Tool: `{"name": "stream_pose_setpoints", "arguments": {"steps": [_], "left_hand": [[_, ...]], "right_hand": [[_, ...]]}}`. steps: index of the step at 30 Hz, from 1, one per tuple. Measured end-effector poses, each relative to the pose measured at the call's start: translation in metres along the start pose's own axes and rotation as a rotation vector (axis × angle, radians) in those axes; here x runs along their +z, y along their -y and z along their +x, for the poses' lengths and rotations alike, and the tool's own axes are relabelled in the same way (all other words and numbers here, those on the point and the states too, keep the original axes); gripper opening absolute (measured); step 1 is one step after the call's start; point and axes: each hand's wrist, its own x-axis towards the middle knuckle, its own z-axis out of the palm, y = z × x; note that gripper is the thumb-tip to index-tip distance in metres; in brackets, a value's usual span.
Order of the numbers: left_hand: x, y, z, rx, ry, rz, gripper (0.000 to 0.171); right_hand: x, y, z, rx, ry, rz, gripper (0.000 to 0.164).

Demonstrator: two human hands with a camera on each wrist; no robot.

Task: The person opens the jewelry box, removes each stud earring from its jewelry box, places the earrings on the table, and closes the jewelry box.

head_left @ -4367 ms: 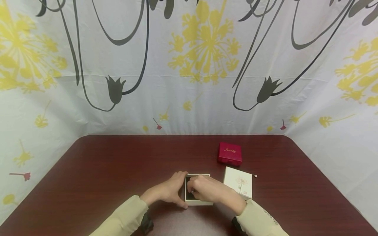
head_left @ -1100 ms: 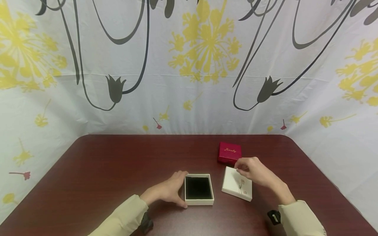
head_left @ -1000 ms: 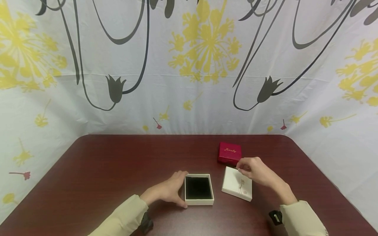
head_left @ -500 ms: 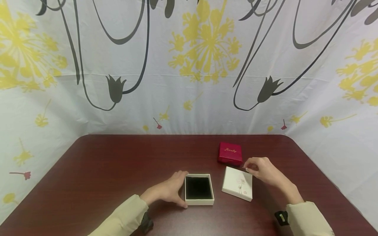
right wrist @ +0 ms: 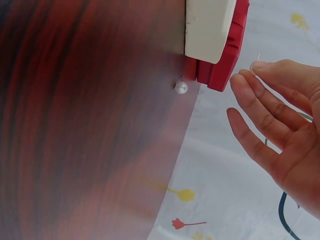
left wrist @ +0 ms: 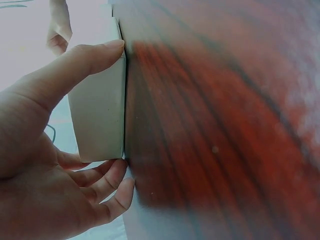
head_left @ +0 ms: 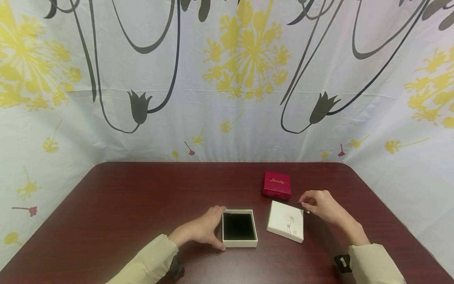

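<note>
My left hand [head_left: 200, 228] holds the side of an open white box base [head_left: 239, 244], thumb at the near corner and fingers at the far one. A black pad [head_left: 239, 227] lies inside it. To the right, my right hand [head_left: 324, 205] is raised beyond the white lid [head_left: 286, 220], pinching a small earring [right wrist: 258, 56] between thumb and index finger. Its thin pin sticks out from the fingertips, while the rest is mostly hidden. Another earring, with a pearl [right wrist: 181, 87], lies on the table just past the lid's right edge.
A red jewelry box [head_left: 276, 184] with gold lettering sits closed behind the white lid. The dark reddish wooden table [head_left: 159, 193] has rounded far corners. A patterned white cloth [head_left: 227, 130] hangs behind it and along both sides.
My right hand has left the box base with the earring and moved right over the lid to beyond its far right corner, uncovering the pearl on the table. My left hand stays in place.
</note>
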Motion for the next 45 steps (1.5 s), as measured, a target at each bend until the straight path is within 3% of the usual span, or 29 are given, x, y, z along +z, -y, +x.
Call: {"name": "stream_pose_setpoints", "arguments": {"steps": [15, 33, 45], "left_hand": [[0.001, 0.001, 0.000, -0.020, 0.013, -0.017, 0.102], [0.002, 0.001, 0.001, -0.004, -0.002, 0.014, 0.102], [0.002, 0.003, 0.002, 0.020, -0.009, 0.024, 0.102]], "right_hand": [[0.001, -0.006, -0.003, 0.063, 0.014, -0.103, 0.007], [0.003, -0.012, -0.007, 0.040, 0.052, -0.156, 0.010], [0.003, -0.014, -0.009, 0.074, 0.162, -0.171, 0.008]]}}
